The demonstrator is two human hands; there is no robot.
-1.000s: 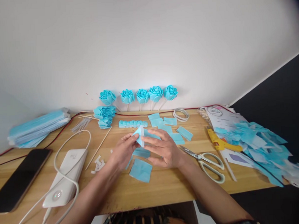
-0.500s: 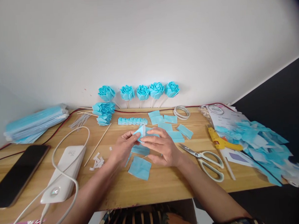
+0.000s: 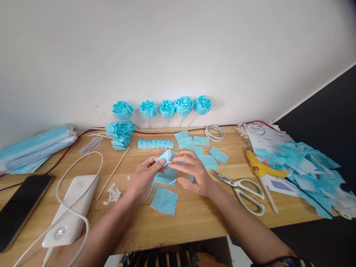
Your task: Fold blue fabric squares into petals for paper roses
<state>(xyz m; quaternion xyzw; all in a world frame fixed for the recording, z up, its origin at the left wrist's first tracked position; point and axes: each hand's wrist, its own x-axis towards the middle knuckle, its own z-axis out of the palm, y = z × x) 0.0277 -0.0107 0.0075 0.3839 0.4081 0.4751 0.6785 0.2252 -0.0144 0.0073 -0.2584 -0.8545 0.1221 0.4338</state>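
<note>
My left hand pinches a small folded piece of blue non-woven fabric between thumb and fingers, its white inner side partly showing. My right hand is beside it, with the upper fingertips touching the fabric's right edge. A short, thin white strip sticks out at the tip of my right thumb, held there in the curled hand. Under and in front of the hands lie flat blue fabric pieces, one a square. Behind them runs a row of folded blue pieces.
Scissors, a yellow glue gun and a heap of blue scraps lie right. Tape rolls and blue fabric flowers are behind. Left are white scraps, a stick, a power bank and a phone.
The fabric in my left hand has been folded further, its white edge now turned over. My right thumb has drawn slightly away, and the white strip at it shows more clearly.
</note>
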